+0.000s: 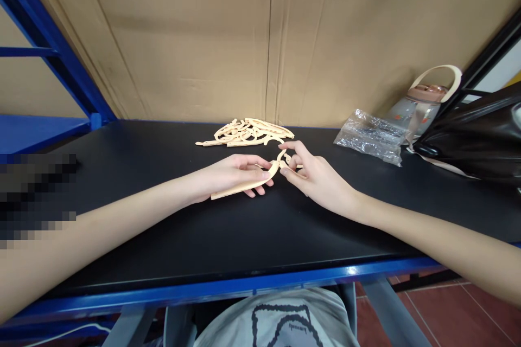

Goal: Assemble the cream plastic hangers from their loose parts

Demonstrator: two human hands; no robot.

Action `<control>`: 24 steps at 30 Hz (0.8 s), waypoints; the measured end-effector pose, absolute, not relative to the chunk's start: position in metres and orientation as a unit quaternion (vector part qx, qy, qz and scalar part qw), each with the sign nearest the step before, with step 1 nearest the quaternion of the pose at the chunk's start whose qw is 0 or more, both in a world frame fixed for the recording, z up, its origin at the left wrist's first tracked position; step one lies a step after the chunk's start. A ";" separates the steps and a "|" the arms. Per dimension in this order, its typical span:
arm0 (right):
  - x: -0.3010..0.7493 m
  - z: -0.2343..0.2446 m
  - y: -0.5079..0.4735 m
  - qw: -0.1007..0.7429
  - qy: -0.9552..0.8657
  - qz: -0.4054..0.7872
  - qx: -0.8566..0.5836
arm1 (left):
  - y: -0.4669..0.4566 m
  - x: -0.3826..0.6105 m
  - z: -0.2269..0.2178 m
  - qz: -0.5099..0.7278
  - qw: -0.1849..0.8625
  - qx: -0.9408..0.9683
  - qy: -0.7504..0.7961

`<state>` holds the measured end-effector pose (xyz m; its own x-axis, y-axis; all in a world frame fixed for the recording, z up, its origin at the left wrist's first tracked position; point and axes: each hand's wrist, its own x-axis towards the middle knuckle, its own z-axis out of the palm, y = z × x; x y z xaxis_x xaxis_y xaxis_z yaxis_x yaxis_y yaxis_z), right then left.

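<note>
My left hand (234, 176) is closed round a long, pale peach plastic strip (240, 188) with a curved end, held just above the black table top (203, 238). My right hand (315, 176) pinches a small peach plastic piece (285, 161) between thumb and forefinger, right at the curved end of the strip. The two pieces touch or nearly touch; I cannot tell whether they are joined. Behind the hands lies a loose pile of similar peach plastic parts (248, 133).
A clear plastic bag (372, 135) lies at the back right, beside a water bottle with a cream handle (427, 97) and a black bag (476, 135). Cardboard sheets stand behind the table. A blue metal shelf frame (52, 65) rises at the left.
</note>
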<state>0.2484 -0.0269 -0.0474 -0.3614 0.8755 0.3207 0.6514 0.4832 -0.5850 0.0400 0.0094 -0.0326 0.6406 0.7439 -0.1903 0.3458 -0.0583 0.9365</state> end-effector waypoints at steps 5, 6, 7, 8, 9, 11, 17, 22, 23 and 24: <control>0.248 -0.046 -0.028 0.287 -0.816 0.153 -0.479 | 0.009 0.040 -0.033 0.171 0.564 0.713 0.380; 0.249 -0.047 -0.027 0.279 -0.821 0.143 -0.477 | 0.009 0.040 -0.034 0.173 0.564 0.714 0.378; 0.249 -0.047 -0.027 0.272 -0.827 0.133 -0.475 | 0.009 0.041 -0.035 0.177 0.562 0.716 0.376; 0.250 -0.047 -0.027 0.261 -0.834 0.125 -0.470 | 0.010 0.042 -0.036 0.179 0.557 0.720 0.373; 0.250 -0.046 -0.028 0.248 -0.842 0.117 -0.464 | 0.010 0.042 -0.037 0.180 0.549 0.728 0.369; 0.251 -0.045 -0.029 0.213 -0.856 0.097 -0.462 | 0.010 0.043 -0.039 0.183 0.523 0.751 0.359; 0.250 -0.040 -0.033 0.129 -0.859 0.010 -0.496 | 0.001 0.044 -0.035 0.197 0.281 0.878 0.334; 0.249 -0.040 -0.033 0.128 -0.860 0.017 -0.494 | -0.010 0.042 -0.030 0.178 0.088 0.923 0.331; 0.249 -0.040 -0.032 0.128 -0.862 0.019 -0.490 | -0.008 0.040 -0.029 0.180 0.062 0.924 0.332; 0.250 -0.041 -0.032 0.127 -0.866 0.024 -0.483 | -0.006 0.038 -0.029 0.184 0.036 0.924 0.332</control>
